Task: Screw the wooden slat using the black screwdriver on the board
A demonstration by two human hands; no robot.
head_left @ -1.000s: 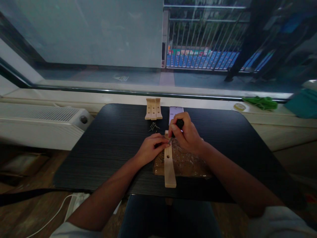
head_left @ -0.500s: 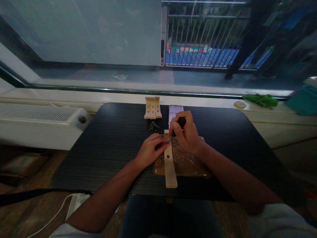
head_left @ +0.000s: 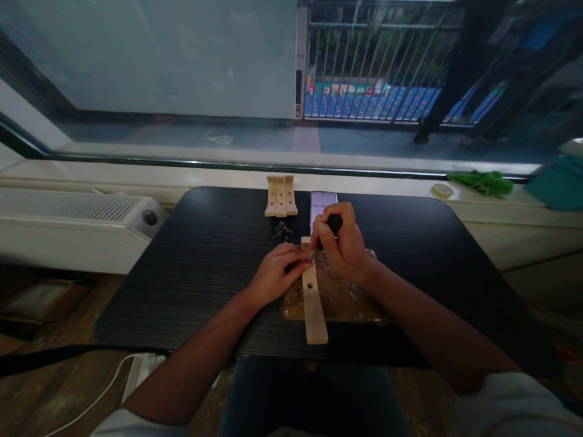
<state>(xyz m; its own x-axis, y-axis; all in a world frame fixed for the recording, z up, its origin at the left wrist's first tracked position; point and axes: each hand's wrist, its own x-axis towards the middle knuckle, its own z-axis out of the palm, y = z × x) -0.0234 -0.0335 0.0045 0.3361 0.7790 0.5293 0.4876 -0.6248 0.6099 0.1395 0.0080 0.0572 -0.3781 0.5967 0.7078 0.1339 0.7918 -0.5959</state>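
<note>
My right hand (head_left: 342, 247) is closed around the black handle of a screwdriver (head_left: 335, 224), whose shaft slants down to the left. Its tip meets the fingertips of my left hand (head_left: 279, 270), which are pinched together over a pale wooden strip (head_left: 314, 309). Whatever those fingertips hold is hidden. One dark hole shows in the strip below my fingers, and its near end flares slightly. Beneath it lies a brown block in clear plastic wrap (head_left: 346, 297). Beyond my left hand is a small heap of screws (head_left: 281, 229).
Several matching wooden pieces with holes (head_left: 281, 197) stand side by side at the table's far edge. A lit phone (head_left: 322, 200) lies behind my right hand. The black table (head_left: 182, 273) reaches a windowsill with a green cloth (head_left: 483, 182). A white radiator (head_left: 82, 227) is at left.
The near end of the wooden strip has swung very slightly to the right. Both hands keep their grip in nearly the same place.
</note>
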